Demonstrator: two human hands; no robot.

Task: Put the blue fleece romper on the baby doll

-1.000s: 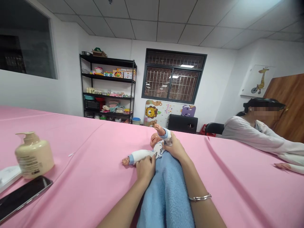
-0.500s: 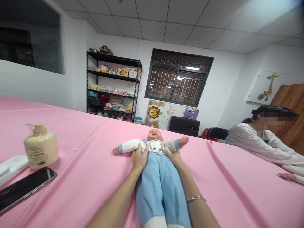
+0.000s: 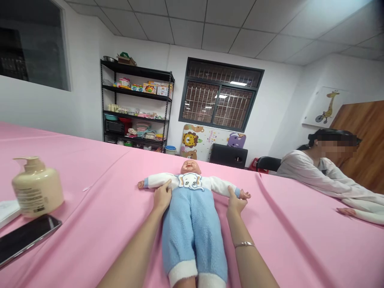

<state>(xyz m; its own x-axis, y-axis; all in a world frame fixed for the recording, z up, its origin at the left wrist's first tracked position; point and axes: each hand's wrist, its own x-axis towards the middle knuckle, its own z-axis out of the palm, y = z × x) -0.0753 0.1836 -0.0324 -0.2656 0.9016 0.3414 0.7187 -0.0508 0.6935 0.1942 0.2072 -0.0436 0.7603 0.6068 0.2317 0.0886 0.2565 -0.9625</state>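
Note:
A baby doll (image 3: 192, 212) in a blue and white fleece outfit with an elephant face on the chest lies on its back, arms stretched to the sides. My left hand (image 3: 163, 197) grips its white sleeve (image 3: 159, 180) near the armpit, thumb uppermost and the other fingers partly hidden below. Closer to the opposite cuff, my right hand (image 3: 237, 202) holds the doll's other sleeve (image 3: 221, 185), with the thumb over it and the fingers underneath. A bracelet circles my right wrist.
The doll rests on a pink-covered table (image 3: 108, 192). To the left stand a cream pump bottle (image 3: 37, 188), a black phone (image 3: 30, 236) and a white object (image 3: 9, 211). At the right, a person (image 3: 309, 176) leans on the table. Behind are a black shelf unit (image 3: 135, 72) and a window (image 3: 220, 96).
My right hand has moved outward from the doll's chest side to its sleeve near the cuff, and that doll arm lies lower. My left hand has shifted slightly. The view has turned a little right.

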